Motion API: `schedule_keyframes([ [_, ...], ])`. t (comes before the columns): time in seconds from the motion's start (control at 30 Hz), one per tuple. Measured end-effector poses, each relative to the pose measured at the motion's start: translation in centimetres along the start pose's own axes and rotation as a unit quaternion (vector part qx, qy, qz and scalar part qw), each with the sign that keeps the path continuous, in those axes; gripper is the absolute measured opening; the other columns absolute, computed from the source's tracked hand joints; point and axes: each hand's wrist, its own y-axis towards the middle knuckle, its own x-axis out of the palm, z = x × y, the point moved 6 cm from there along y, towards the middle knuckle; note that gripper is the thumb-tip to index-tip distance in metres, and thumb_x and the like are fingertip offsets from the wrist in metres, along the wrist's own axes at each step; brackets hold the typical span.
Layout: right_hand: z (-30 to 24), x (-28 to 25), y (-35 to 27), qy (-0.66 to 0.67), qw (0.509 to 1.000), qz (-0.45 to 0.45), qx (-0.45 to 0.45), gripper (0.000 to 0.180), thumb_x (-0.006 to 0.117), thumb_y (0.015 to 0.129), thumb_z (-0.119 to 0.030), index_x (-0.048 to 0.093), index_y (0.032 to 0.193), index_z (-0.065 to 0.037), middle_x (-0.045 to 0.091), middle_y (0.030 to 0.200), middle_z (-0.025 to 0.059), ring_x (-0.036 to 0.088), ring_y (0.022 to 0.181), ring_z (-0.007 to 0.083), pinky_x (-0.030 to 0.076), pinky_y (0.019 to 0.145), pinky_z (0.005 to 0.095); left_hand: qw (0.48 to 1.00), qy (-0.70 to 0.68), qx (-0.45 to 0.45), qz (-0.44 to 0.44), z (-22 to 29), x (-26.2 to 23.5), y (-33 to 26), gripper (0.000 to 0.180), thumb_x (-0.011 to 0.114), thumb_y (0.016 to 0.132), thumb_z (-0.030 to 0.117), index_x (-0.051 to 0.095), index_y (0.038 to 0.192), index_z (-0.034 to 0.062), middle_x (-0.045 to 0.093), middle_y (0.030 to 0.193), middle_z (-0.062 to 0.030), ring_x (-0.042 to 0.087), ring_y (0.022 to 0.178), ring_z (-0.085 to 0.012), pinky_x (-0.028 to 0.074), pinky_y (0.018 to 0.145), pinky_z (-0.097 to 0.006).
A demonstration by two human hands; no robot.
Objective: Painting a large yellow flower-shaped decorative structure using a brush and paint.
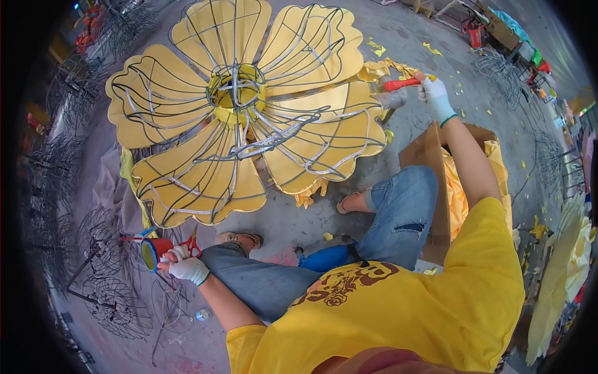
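Observation:
A large flower of yellow fabric petals over a dark wire frame (305, 53) lies in front of me, with a ring-shaped yellow wire centre (219, 93). My left hand (189, 268), in a white glove with bare fingertips, is closed around a red cup-like container (163, 247), its yellowish mouth facing left. Red-handled scissors (192, 242) show right beside that hand; whether it grips them too is unclear. At the flower's right edge, my gloved right hand (434, 98) is closed on a red-handled tool (402, 83), whose working end I cannot make out.
Beside my right leg stands a cardboard box (441, 206) holding yellow cloth (456, 196). Wire frames (115, 305) fill the left floor. Yellow scraps (377, 48) lie scattered on the grey floor. A blue bag-like object (327, 257) rests between my legs.

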Motion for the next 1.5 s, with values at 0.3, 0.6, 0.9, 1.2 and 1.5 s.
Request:
schedule_keyframes([
  [0.3, 7.6, 2.8, 3.6, 0.105, 0.979, 0.106, 0.137, 0.026, 0.051, 0.085, -0.023, 0.049, 0.066, -0.005, 0.046, 0.051, 0.0026, 0.040, 0.037, 0.0120, 0.031, 0.033, 0.0268, 0.999, 0.038, -0.029, 0.002, -0.6, -1.1, -0.1, 0.049, 0.033, 0.093, 0.049, 0.036, 0.058, 0.0151, 0.025, 0.045, 0.0034, 0.019, 0.040, -0.0092, 0.013, 0.039, -0.025],
  [0.6, 7.3, 0.5, 4.3, 0.115, 0.983, 0.122, 0.082, 0.023, 0.048, 0.086, -0.023, 0.048, 0.071, -0.006, 0.046, 0.051, 0.0039, 0.039, 0.036, 0.0127, 0.029, 0.033, 0.0274, 0.994, 0.087, -0.012, 0.061, -1.1, 0.1, -0.2, 0.048, 0.033, 0.093, 0.047, 0.034, 0.057, 0.0152, 0.024, 0.045, 0.0033, 0.018, 0.039, -0.0095, 0.014, 0.040, -0.025],
  [0.9, 5.6, -2.6, -0.7, 0.196, 0.969, 0.115, 0.102, 0.013, 0.048, 0.086, -0.021, 0.050, 0.090, -0.009, 0.039, 0.051, -0.0010, 0.031, 0.035, 0.0092, 0.023, 0.033, 0.0247, 0.993, 0.097, -0.025, 0.062, -1.1, 0.4, -0.1, 0.047, 0.034, 0.094, 0.043, 0.033, 0.056, 0.0156, 0.024, 0.044, 0.0034, 0.018, 0.038, -0.0091, 0.013, 0.039, -0.025],
  [1.2, 6.7, -0.9, -2.4, 0.166, 0.972, 0.112, 0.119, 0.016, 0.042, 0.089, -0.018, 0.050, 0.099, -0.009, 0.035, 0.052, -0.0013, 0.029, 0.037, 0.0091, 0.023, 0.033, 0.0242, 0.995, 0.073, -0.022, 0.067, -0.9, 0.2, -0.3, 0.046, 0.036, 0.094, 0.043, 0.035, 0.057, 0.0162, 0.024, 0.044, 0.0040, 0.018, 0.038, -0.0090, 0.013, 0.038, -0.025],
  [1.5, 10.6, -1.3, -4.9, 0.369, 0.903, 0.152, 0.157, 0.017, 0.043, 0.090, -0.020, 0.047, 0.103, -0.010, 0.036, 0.053, -0.0005, 0.031, 0.038, 0.0090, 0.024, 0.033, 0.0248, 0.994, 0.090, -0.028, 0.060, -0.4, 0.0, -0.6, 0.045, 0.036, 0.094, 0.043, 0.035, 0.057, 0.0163, 0.025, 0.044, 0.0042, 0.019, 0.037, -0.0088, 0.014, 0.036, -0.025],
])
